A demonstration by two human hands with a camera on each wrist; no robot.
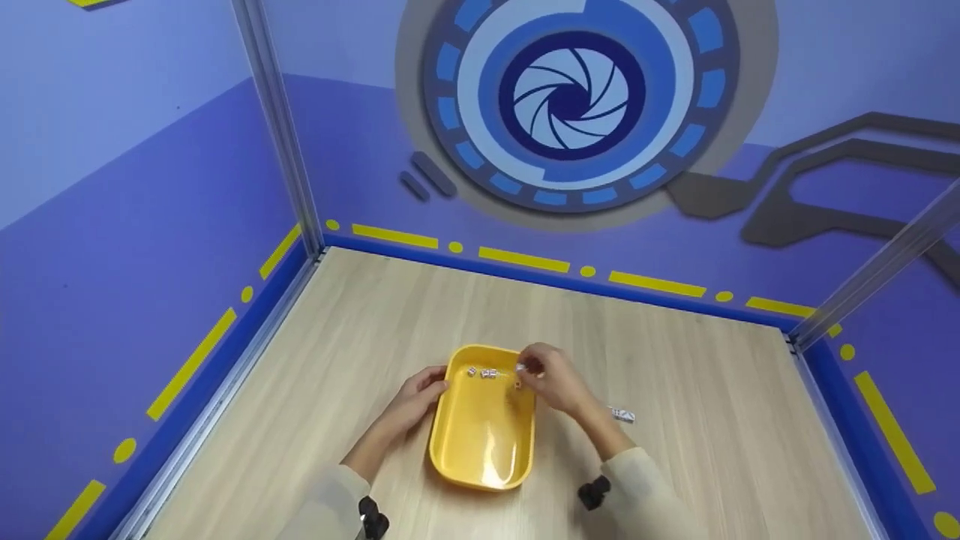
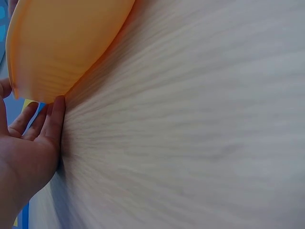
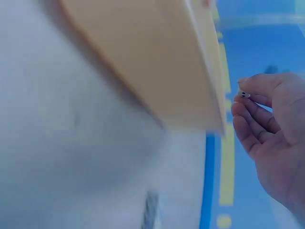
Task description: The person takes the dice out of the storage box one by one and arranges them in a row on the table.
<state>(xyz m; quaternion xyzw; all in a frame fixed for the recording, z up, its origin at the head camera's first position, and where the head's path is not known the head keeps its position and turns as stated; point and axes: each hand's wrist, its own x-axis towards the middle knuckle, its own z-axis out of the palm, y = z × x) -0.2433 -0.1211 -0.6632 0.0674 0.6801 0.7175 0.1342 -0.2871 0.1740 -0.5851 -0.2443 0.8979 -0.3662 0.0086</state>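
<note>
A yellow tray (image 1: 480,442) sits on the table, with several small white dice (image 1: 489,373) near its far end. At its left side my left hand (image 1: 414,399) holds the wall, thumb at the rim and fingers against the outside, low by the table in the left wrist view. Over the far right corner of the tray, my right hand (image 1: 556,379) pinches a white die (image 3: 243,94) with dark pips between thumb and forefinger; the other fingers curl loosely. Another die (image 1: 517,385) lies just below that hand, inside the tray.
To the right of the tray, partly behind the right forearm, a short row of dice (image 1: 622,415) lies on the wooden table (image 1: 697,420). Blue printed walls (image 1: 172,300) with metal corner posts (image 1: 281,127) enclose the table at the back and sides.
</note>
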